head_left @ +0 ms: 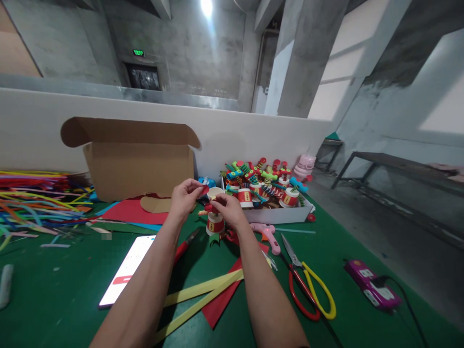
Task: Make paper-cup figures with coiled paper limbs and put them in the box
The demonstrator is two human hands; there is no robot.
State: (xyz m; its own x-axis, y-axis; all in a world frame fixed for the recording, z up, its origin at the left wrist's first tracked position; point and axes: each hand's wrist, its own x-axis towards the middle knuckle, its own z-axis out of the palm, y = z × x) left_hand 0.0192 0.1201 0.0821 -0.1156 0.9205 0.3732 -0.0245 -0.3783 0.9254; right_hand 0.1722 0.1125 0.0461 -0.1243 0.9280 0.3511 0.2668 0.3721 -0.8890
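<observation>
My left hand (185, 197) pinches a small red paper piece (205, 190) between thumb and fingertips. Close beside it, the fingertips of my right hand (229, 209) are pressed together on a small pale yellow piece, too small to make out fully. Just below and between the hands stands a red-and-white paper cup figure (215, 224), its upper part partly hidden by my right fingers. A white cup (214, 192) shows behind the fingertips. Yellow paper strips (203, 290) and a red paper sheet (223, 300) lie beneath my forearms.
A white box (282, 215) of cup figures stands behind right. Nearby lie a pink glue gun (267, 234), scissors (308, 285) and a purple power strip (372, 284). To the left are a phone (126, 268), coloured strips (39, 203) and an open cardboard box (139, 166).
</observation>
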